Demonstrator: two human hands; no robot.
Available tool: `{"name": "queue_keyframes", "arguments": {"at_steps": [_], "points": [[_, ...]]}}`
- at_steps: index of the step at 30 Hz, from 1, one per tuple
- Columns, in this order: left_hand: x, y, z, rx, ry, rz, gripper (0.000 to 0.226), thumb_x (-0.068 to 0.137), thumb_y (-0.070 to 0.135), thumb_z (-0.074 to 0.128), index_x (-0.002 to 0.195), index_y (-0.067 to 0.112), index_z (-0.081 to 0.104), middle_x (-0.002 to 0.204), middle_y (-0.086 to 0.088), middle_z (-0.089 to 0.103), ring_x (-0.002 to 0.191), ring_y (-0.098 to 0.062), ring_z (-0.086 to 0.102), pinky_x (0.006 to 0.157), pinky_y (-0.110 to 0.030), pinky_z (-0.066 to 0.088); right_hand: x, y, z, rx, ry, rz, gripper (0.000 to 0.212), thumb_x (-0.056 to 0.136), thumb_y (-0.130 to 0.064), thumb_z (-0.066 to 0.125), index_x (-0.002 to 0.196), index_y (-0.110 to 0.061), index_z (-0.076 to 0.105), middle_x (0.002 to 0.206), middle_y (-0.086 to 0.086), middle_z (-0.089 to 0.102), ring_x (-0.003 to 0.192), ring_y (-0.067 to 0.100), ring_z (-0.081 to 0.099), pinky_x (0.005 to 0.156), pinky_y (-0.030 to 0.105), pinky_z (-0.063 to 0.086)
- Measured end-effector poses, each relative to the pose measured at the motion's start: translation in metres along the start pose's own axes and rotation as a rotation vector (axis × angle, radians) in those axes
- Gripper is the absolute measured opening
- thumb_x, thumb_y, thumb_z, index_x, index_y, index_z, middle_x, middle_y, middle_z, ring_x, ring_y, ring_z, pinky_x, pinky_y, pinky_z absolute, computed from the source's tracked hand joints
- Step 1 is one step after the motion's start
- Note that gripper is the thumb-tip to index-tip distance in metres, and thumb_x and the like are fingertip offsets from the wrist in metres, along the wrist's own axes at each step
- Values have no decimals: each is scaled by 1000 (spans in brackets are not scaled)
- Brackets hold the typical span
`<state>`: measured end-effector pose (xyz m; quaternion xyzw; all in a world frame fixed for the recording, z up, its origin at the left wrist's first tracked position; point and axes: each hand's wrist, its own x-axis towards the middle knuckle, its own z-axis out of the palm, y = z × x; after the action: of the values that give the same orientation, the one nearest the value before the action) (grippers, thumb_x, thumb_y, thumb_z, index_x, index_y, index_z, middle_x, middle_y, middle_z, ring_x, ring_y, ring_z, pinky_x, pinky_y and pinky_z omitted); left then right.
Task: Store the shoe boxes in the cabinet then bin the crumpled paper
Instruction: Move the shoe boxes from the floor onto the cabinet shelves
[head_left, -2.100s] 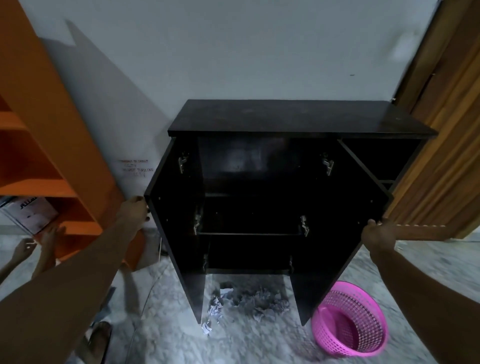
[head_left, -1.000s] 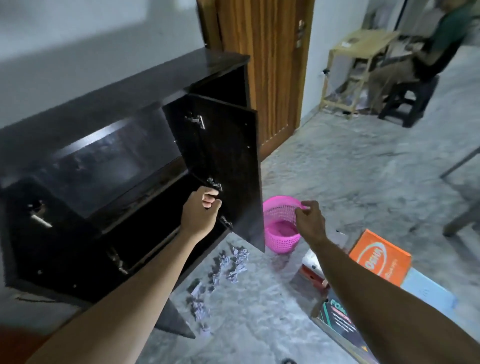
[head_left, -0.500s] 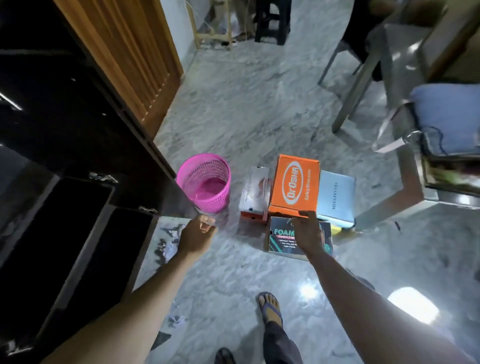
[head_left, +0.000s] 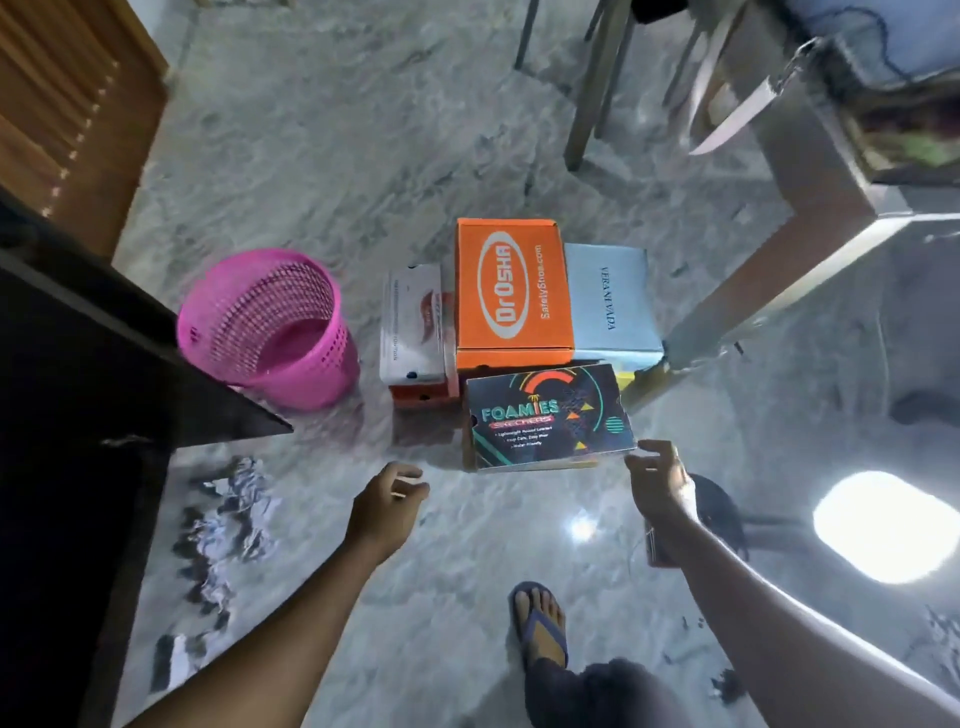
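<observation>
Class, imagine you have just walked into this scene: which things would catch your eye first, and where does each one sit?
The bright orange shoe box stands out mid-floor, stacked among the other boxes. To its left stands the pink basket, empty, near the dark cabinet door. Nearest the person, the black Foamies box lies between the left hand and right hand, both reaching but holding nothing.

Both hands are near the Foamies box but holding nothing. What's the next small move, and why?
Probably close both hands onto the short ends of the Foamies box and lift it. It is the nearest box; the right hand is almost at its right corner, the left hand is short of its left end, and neither hand is touching it.
</observation>
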<state>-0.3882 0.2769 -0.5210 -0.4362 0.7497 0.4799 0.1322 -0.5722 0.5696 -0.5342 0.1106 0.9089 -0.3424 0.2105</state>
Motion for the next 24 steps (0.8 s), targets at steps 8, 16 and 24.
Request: {"name": "queue_keyframes", "arguments": {"at_steps": [8,16,24], "points": [[138,-36,123,-206,30,19,67,91,56,67,143,17,55,135,-8,63,129,-27,60,82,-24,41,126,79,70,62,38,-58,72,85,-62,48,140,-15,46,140,21,56,124,39,59,103,46,46],[222,-76,205,-373,-33,198,100,54,103,52,131,41,65,128,23,60,127,-5,54,104,-23,36,193,123,107,437,-90,-135,19,101,-29,60,116,-17,63,94,6,66,86,24,59,67,25,47],[186,-89,161,-565,19,377,14,103,32,55,101,35,69,95,31,74,94,13,66,81,-13,48,143,129,119,598,-170,-219,28,91,-40,68,105,-17,60,106,-2,73,95,16,64,82,40,51]]}}
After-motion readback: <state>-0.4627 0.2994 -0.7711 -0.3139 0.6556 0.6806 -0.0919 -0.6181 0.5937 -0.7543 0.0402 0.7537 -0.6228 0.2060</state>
